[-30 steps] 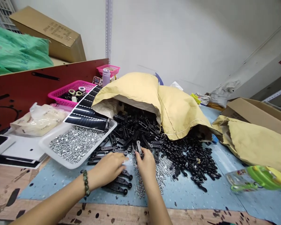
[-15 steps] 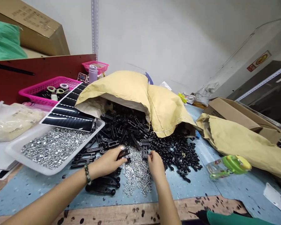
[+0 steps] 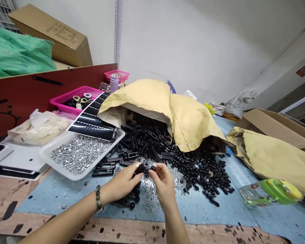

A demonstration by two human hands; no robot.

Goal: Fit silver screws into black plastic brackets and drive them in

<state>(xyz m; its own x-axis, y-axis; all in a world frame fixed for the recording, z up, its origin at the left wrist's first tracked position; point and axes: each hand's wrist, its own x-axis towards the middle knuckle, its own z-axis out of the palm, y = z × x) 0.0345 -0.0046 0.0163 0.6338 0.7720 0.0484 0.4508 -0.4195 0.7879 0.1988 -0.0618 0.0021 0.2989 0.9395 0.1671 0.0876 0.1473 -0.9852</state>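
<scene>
My left hand [image 3: 123,184], with a beaded bracelet on the wrist, is closed on a black plastic part [image 3: 140,170]. My right hand [image 3: 164,184] pinches at the part's right end; whether it has a separate small piece is hidden by the fingertips. Both hands meet above a heap of small silver nuts and screws [image 3: 151,198]. Behind them spreads a pile of black plastic arms [image 3: 142,140], with small black pieces [image 3: 200,169] to the right. More ball-ended black arms [image 3: 128,202] lie under my left hand.
On the left stands a white tray [image 3: 44,154] of silver nuts, partly covered by a black-printed sheet [image 3: 91,123]. Yellow paper sacks [image 3: 139,95] lie open behind the parts. To the right are a green-lidded bottle [image 3: 271,193] and another sack [image 3: 274,159]. A pink basket [image 3: 58,101] holds scissors.
My right hand has moved from the heap to the black part at my left fingertips, so the hands are closer together. The view has swung left.
</scene>
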